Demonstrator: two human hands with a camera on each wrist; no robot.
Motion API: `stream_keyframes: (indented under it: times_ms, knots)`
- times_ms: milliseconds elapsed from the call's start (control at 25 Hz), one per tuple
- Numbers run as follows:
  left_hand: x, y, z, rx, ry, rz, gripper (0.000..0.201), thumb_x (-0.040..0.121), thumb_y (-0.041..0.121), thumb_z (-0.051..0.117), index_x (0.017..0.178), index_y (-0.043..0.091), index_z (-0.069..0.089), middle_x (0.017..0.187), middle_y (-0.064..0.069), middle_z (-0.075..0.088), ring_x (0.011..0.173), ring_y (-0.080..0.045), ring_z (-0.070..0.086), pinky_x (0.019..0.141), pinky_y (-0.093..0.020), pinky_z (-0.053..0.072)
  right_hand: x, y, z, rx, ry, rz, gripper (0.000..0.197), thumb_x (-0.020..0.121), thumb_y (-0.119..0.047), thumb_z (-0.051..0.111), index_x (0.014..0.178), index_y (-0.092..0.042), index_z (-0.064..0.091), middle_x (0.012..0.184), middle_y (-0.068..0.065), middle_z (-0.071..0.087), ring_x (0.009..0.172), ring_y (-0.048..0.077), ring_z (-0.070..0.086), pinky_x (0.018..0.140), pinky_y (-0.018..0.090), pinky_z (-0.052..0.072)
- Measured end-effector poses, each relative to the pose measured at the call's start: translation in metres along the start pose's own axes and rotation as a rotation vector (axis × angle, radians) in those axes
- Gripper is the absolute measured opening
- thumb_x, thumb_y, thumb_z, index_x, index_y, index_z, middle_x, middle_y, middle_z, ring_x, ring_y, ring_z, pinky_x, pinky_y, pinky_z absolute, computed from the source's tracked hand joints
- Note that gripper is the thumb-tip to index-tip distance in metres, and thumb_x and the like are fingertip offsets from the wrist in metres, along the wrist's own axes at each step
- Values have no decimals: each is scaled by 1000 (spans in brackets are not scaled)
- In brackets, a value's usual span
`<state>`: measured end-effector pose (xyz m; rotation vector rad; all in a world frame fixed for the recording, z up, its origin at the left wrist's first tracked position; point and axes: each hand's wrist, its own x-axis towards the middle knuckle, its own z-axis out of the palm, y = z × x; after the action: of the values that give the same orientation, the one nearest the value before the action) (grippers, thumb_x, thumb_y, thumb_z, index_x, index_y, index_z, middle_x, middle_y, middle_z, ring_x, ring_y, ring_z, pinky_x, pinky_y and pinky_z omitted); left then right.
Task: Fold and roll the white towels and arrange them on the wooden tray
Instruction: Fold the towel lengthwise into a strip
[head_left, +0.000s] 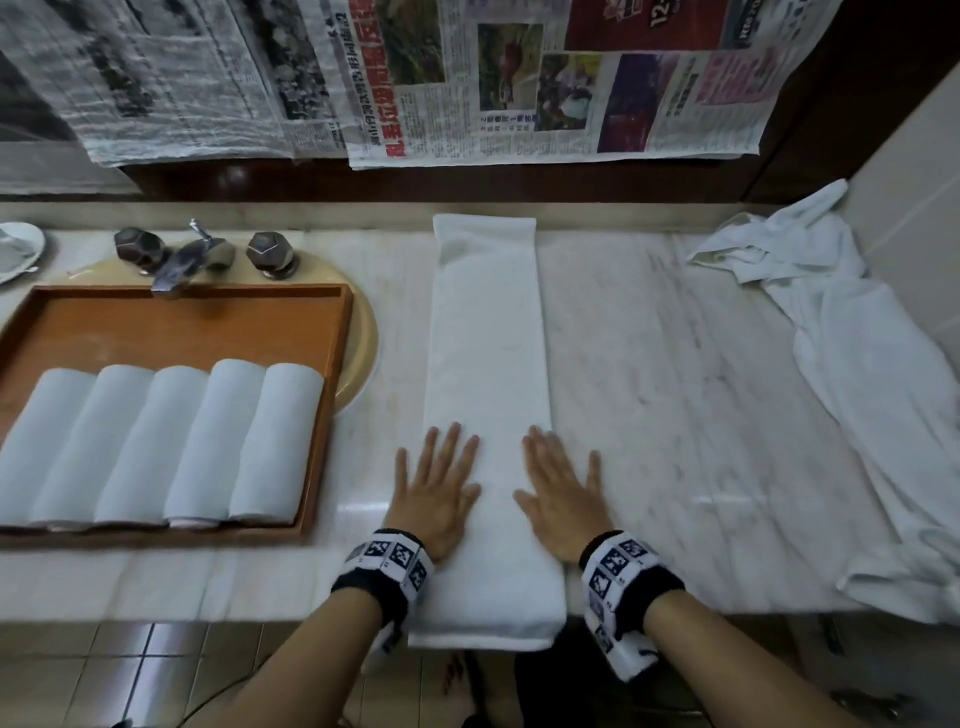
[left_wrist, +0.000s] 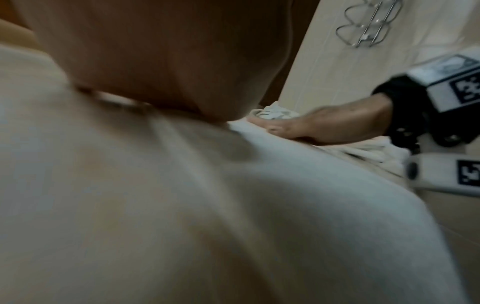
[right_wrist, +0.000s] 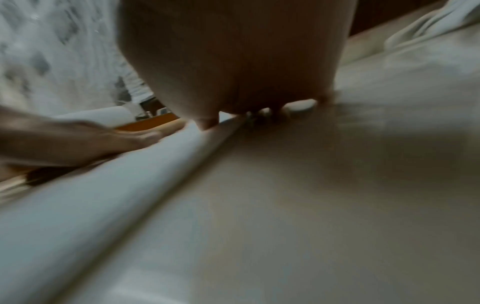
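Pressing flat, fingers spread: left hand (head_left: 435, 496) and right hand (head_left: 562, 493) on folded towel (head_left: 488, 364), gripping nothing.

Left grip (head_left: 436, 491), right grip (head_left: 563, 491) flat, fingers spread

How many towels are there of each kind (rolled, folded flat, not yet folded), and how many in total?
Rolled towels on the wooden tray: 5
Folded towel under left hand and right hand: 1
Crumpled towels in the pile: cannot tell apart
Total countable: 6
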<state>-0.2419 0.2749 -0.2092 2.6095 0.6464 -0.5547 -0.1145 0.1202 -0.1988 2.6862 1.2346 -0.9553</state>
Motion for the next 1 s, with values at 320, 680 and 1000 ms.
stream_keyframes:
  times_ms: [320, 680, 1000]
  knots:
    - [-37, 12, 16, 16, 24, 122, 61, 97, 48, -1, 150, 24, -22, 154, 7, -34, 143, -13, -29, 119, -51, -9, -41, -34, 28, -78, 26, -96, 66, 103, -45, 15, 150, -16, -22, 152, -4, -36, 143, 13, -28, 113, 63, -11]
    - [0, -13, -12, 86, -21, -41, 63, 103, 43, 12, 150, 20, -22, 156, 7, -30, 145, -14, -23, 115, -53, -15, 3, -12, 1, -87, 9, 6, 67, 103, -44, 18, 151, -15, -19, 155, -6, -33, 144, 9, -25, 110, 66, -13]
    - [-16, 17, 2, 169, 1, 112, 62, 101, 47, 7, 151, 22, -22, 156, 5, -32, 144, -17, -28, 118, -53, -10, -14, -26, 13, -158, 56, -158, 66, 98, -53, 2, 152, -20, -17, 157, -5, -29, 144, 13, -27, 112, 63, -13]
